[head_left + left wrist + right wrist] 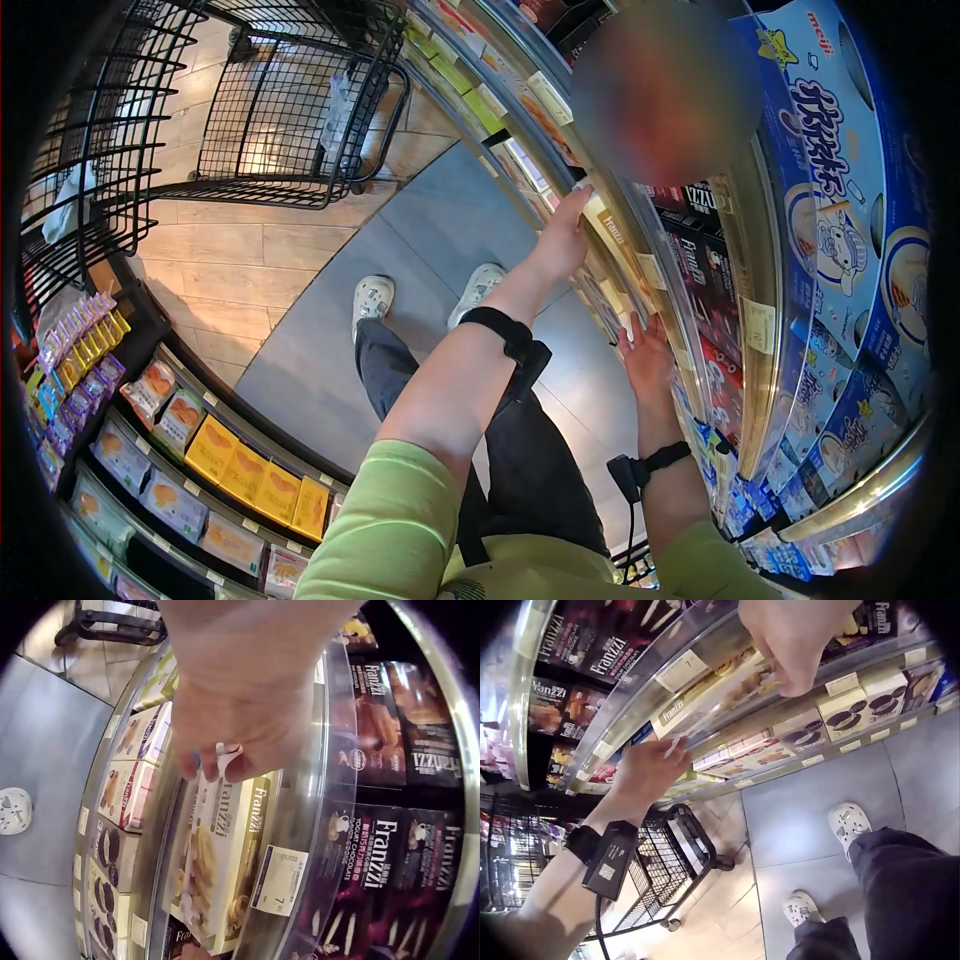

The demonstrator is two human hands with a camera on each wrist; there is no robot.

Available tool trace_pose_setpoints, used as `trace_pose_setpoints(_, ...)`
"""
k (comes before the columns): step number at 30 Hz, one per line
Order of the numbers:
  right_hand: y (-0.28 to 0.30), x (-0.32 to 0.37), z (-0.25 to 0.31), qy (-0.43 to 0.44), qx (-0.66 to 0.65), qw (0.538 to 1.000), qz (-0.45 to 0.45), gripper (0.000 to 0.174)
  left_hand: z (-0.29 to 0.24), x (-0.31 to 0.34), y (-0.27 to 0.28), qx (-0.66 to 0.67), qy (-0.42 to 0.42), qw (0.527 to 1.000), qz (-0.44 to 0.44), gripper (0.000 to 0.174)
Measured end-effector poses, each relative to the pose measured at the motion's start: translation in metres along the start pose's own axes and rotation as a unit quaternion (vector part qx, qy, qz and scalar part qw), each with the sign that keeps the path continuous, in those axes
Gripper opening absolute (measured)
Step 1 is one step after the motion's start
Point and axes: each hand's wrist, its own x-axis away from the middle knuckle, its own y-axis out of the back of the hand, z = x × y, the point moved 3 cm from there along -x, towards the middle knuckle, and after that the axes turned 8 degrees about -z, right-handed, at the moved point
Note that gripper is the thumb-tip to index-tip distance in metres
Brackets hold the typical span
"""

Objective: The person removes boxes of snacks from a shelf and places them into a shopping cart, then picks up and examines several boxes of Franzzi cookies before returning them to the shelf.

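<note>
A cream-coloured Franzzi cookie box (pixel 214 862) stands in a middle shelf row, behind a clear shelf lip with a price tag. My left hand (pixel 566 240) grips one end of this box, its fingers (pixel 217 761) bent over the edge. At the opposite end my right hand (pixel 650 358) holds it, with the thumb low at the corner; its other fingers are partly hidden in the right wrist view. Between the hands, the long printed side of the cookie box (pixel 697 709) shows. Both wrists wear a black strap with a small camera.
Dark Franzzi boxes (pixel 375 862) fill the shelf above, and white cookie boxes (pixel 124 795) the one below. Large blue Meiji packs (pixel 840 200) stand at the right. A black wire shopping cart (pixel 290 130) is on the floor. Another shelf with yellow packs (pixel 245 470) runs along the left.
</note>
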Motion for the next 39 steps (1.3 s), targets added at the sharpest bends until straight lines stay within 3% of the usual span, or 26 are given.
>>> trace_pose_setpoints(2,0.005,-0.001,0.000,-0.019,-0.029,0.999,-0.003,0.057,0.012,-0.012,-0.006,-0.046,-0.083,0.996,-0.003,0.060)
trace_pose_setpoints(5,-0.001,0.003,-0.001,-0.043,-0.070,0.996,-0.038,0.053,0.020,-0.016,-0.013,-0.120,-0.082,0.989,-0.031,0.061)
trace_pose_setpoints(7,0.000,0.001,-0.002,-0.049,-0.083,0.993,-0.071,0.050,0.015,-0.018,-0.014,-0.093,-0.052,0.994,-0.022,0.062)
trace_pose_setpoints(11,-0.004,0.000,0.000,-0.036,-0.085,0.996,-0.023,0.047,0.013,-0.025,-0.016,0.025,-0.034,0.999,0.035,0.063)
trace_pose_setpoints(15,-0.002,-0.006,-0.003,-0.029,-0.051,0.998,-0.003,0.043,0.015,-0.027,-0.015,-0.031,-0.023,0.998,0.044,0.062)
trace_pose_setpoints(17,-0.007,-0.004,-0.002,-0.035,-0.056,0.998,-0.017,0.042,0.031,-0.033,-0.018,0.015,-0.055,0.996,0.070,0.063)
trace_pose_setpoints(21,-0.004,-0.006,-0.003,-0.035,-0.047,0.998,0.004,0.039,-0.001,-0.018,-0.011,0.008,-0.028,0.998,0.052,0.051)
trace_pose_setpoints(24,0.004,-0.007,-0.005,-0.038,-0.036,0.999,-0.011,0.043,-0.008,-0.009,-0.011,-0.037,-0.090,0.994,0.041,0.064)
trace_pose_setpoints(27,0.024,-0.003,-0.004,-0.051,-0.011,0.998,-0.021,0.048,-0.012,0.011,-0.006,0.053,-0.027,0.998,0.021,0.063)
trace_pose_setpoints(29,0.038,0.002,-0.005,-0.052,0.018,0.997,-0.058,0.051,-0.006,0.033,-0.003,0.049,0.180,0.982,0.021,0.061)
trace_pose_setpoints(34,0.096,0.016,-0.009,-0.041,0.128,0.982,-0.135,0.059,0.021,0.103,0.003,-0.059,0.189,0.980,0.023,0.052)
trace_pose_setpoints(36,0.118,0.025,-0.009,0.038,0.318,0.923,-0.210,0.064,0.029,0.140,0.005,-0.052,0.214,0.975,0.031,0.050)
trace_pose_setpoints(37,0.133,0.025,-0.009,0.095,0.379,0.895,-0.213,0.066,0.031,0.158,0.005,-0.054,0.210,0.975,0.043,0.050)
trace_pose_setpoints(38,0.149,0.022,-0.013,0.099,0.372,0.896,-0.221,0.066,0.037,0.177,0.007,-0.050,0.239,0.969,0.043,0.050)
trace_pose_setpoints(39,0.174,0.013,-0.014,0.205,0.492,0.811,-0.240,0.065,0.043,0.197,0.010,-0.046,0.270,0.961,0.041,0.050)
